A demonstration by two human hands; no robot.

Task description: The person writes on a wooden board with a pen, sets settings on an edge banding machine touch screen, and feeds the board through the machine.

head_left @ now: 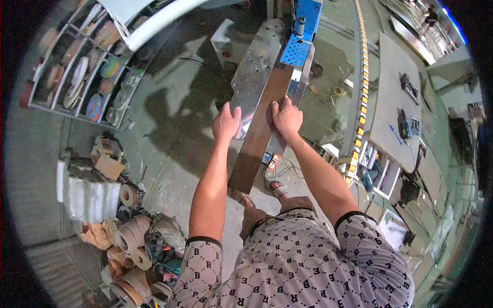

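Observation:
A long brown board [262, 118] lies lengthwise on a metal machine table, its far end by a blue perforated machine part [297, 50]. My right hand [287, 120] is at the board's right edge, thumb on its top face and fingers bent along the side. To the left of the board, my left hand [226, 123] is beside the near corner of the shiny metal plate [257, 66]. Its thumb stands up apart from the forefinger, and no object shows in it. The other fingers are partly hidden.
At left stands a rack [77, 77] of edging rolls. Below it are wrapped white rolls [95, 197] and a heap of brown rolls [133, 233]. On the right, a roller rail [364, 77] runs beside a grey worktable [393, 102] with tools. Cables lie near my feet.

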